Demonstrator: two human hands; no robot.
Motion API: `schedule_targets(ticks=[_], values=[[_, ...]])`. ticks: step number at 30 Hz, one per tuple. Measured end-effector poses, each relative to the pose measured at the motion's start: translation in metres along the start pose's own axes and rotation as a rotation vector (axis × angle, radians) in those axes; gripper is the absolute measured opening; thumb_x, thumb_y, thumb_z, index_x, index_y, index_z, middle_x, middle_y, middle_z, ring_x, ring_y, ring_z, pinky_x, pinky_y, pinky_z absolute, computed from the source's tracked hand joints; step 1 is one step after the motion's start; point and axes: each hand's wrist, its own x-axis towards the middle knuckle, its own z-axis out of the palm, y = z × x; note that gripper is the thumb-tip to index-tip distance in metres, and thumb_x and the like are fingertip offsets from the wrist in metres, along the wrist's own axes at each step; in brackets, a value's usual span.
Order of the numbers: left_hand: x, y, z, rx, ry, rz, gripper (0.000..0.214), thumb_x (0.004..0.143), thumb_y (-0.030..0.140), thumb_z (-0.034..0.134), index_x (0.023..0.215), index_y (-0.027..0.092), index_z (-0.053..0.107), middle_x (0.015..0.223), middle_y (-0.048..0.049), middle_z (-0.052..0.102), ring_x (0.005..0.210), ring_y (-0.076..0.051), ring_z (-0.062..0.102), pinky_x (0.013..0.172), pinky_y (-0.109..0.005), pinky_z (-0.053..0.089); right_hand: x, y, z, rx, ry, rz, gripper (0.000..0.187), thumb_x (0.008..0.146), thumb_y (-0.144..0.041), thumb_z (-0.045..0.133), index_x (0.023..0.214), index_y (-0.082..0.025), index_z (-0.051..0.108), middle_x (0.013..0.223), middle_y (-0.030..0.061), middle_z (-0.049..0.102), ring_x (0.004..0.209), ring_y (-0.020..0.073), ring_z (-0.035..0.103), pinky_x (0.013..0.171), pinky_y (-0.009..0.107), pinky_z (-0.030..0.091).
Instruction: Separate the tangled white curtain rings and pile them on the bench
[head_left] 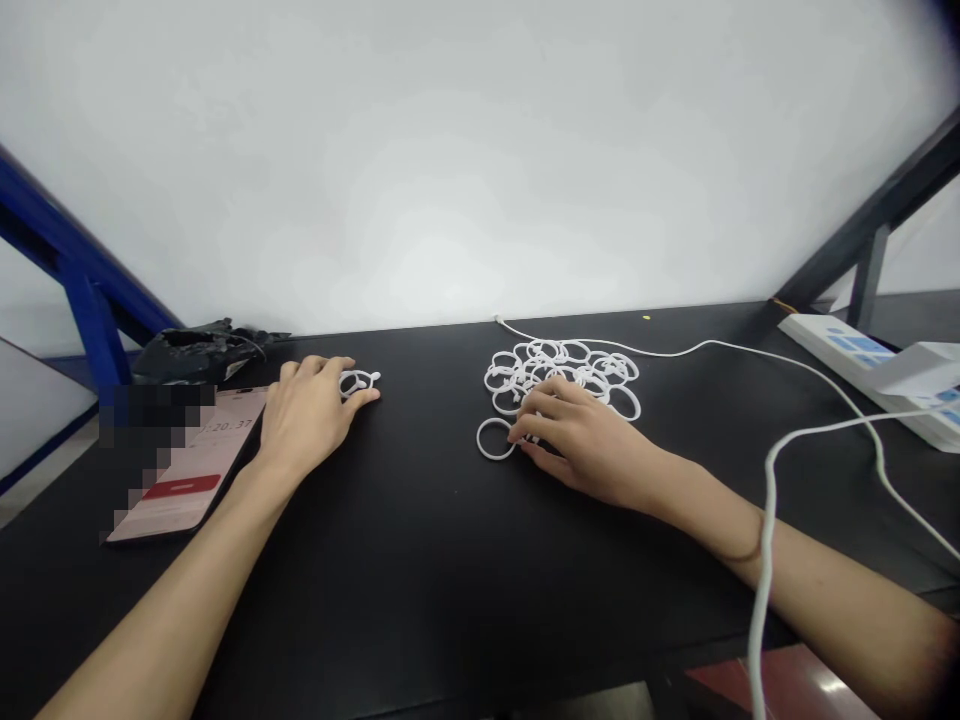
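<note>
A heap of white elastic cord loops (536, 350), some with small knots, lies on the black tabletop (405, 560). At its near edge my right hand (566, 430) has its thumb and fingers closed on one white cord loop (480, 451), which sticks out to the left, flat on or just over the table. My left hand (311, 405) rests farther left, thumb and index finger apart. Just beyond them lies a small group of white cord loops (372, 377), partly hidden by the fingers.
A phone (214, 440) showing a timer lies left, partly pixelated. Behind it sits crumpled black plastic (195, 352). A white cable (766, 560) loops over my right forearm. At right are a white-and-blue box (847, 345) and the dark frame; a white wall stands behind.
</note>
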Motion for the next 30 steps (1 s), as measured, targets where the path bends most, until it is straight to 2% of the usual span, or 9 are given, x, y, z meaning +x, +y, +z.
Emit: schedule_targets(ticks=[5,8,12,15,20,25,30], values=[[-0.002,0.015,-0.01,-0.068,0.074,0.034,0.049,0.092,0.053,0.049,0.123,0.018,0.061,0.121,-0.0184,0.061,0.11,-0.042,0.051,0.085,-0.054,0.046,0.001,-0.003,0.0,0.046,0.035,0.007,0.015,0.094,-0.017,0.052,0.103,-0.017,0.065,0.095,0.0083,0.066,0.092,0.0228,0.053,0.086,0.04,0.049],[-0.01,0.039,-0.018,-0.241,0.12,0.2,0.042,0.092,0.05,0.053,0.121,0.02,0.06,0.119,-0.0114,0.062,0.111,-0.033,0.052,0.094,-0.048,0.044,0.002,-0.007,0.0,0.085,0.072,0.019,0.015,0.096,-0.018,0.05,0.106,-0.017,0.062,0.096,0.0083,0.065,0.091,0.0223,0.053,0.084,0.039,0.05],[-0.029,0.074,-0.024,-0.408,0.003,0.5,0.047,0.091,0.054,0.055,0.125,0.022,0.055,0.121,-0.007,0.062,0.111,-0.026,0.052,0.097,-0.043,0.043,0.003,-0.011,0.001,0.123,0.1,0.006,0.014,0.096,-0.019,0.049,0.106,-0.018,0.06,0.096,0.0085,0.064,0.09,0.0215,0.053,0.081,0.038,0.05],[-0.039,0.09,-0.024,-0.403,-0.071,0.628,0.049,0.088,0.053,0.06,0.123,0.02,0.056,0.117,-0.007,0.064,0.104,-0.025,0.055,0.09,-0.042,0.045,0.003,-0.013,0.003,0.166,0.139,-0.002,0.013,0.096,-0.019,0.051,0.107,-0.018,0.058,0.095,0.0083,0.064,0.089,0.0207,0.054,0.079,0.037,0.051],[-0.043,0.095,-0.021,-0.417,-0.012,0.654,0.031,0.093,0.037,0.057,0.117,0.017,0.058,0.11,-0.0064,0.068,0.098,-0.024,0.057,0.085,-0.041,0.045,0.005,-0.015,0.007,0.23,0.245,0.015,0.017,0.093,-0.017,0.054,0.11,-0.02,0.057,0.096,0.0075,0.063,0.089,0.0197,0.056,0.08,0.037,0.052],[-0.043,0.093,-0.022,-0.504,0.074,0.657,0.04,0.09,0.042,0.063,0.118,0.014,0.056,0.109,-0.0073,0.07,0.096,-0.023,0.059,0.085,-0.039,0.046,0.007,-0.018,0.008,0.279,0.256,0.052,0.013,0.093,-0.016,0.055,0.105,-0.02,0.058,0.092,0.0061,0.065,0.083,0.0182,0.058,0.074,0.034,0.052],[-0.043,0.093,-0.022,-0.54,0.064,0.659,0.034,0.09,0.042,0.064,0.111,0.016,0.057,0.107,-0.0059,0.07,0.095,-0.022,0.06,0.084,-0.039,0.045,0.005,-0.02,0.007,0.291,0.268,0.031,0.01,0.092,-0.013,0.055,0.099,-0.02,0.058,0.088,0.0054,0.066,0.078,0.0167,0.057,0.07,0.032,0.051]])
